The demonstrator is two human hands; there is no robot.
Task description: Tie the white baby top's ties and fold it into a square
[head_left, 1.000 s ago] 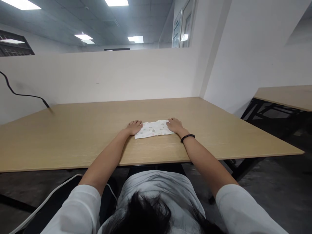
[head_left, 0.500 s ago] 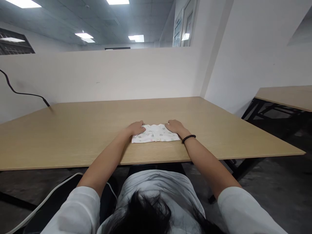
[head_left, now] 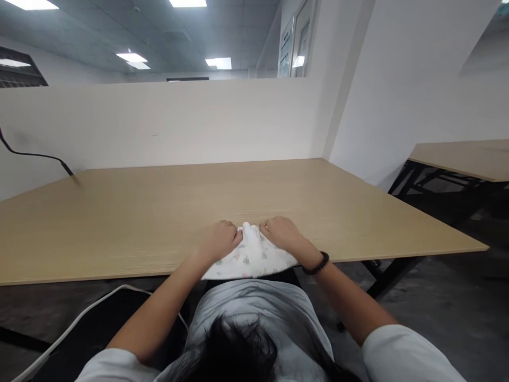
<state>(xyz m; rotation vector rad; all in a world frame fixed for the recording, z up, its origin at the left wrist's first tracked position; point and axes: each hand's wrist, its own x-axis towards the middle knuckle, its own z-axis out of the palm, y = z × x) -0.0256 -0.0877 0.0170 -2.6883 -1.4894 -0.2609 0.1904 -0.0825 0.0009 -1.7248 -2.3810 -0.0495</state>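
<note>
The person's white shirt is filling the bottom of the view, and a beaded bracelet, the only one in sight, is circling the right wrist. Two hands are working on one white printed cloth. The left hand and right hand are both curling closed, gripping the cloth from either side and pinching it up into a small peak between them. The cloth's long axis is running left to right across the person's front, its wide lower fold spreading toward the body. It is sitting at the near edge of the wooden table, where its lower fold seems to reach the edge. Compared with the earlier view, it is no longer lying flat and farther out on the table, and the hands are now closed rather than pressing down flat. Beyond, a black cable is hanging down at the far left, one other table is standing off to the right, and a white partition is rising behind the table.
</note>
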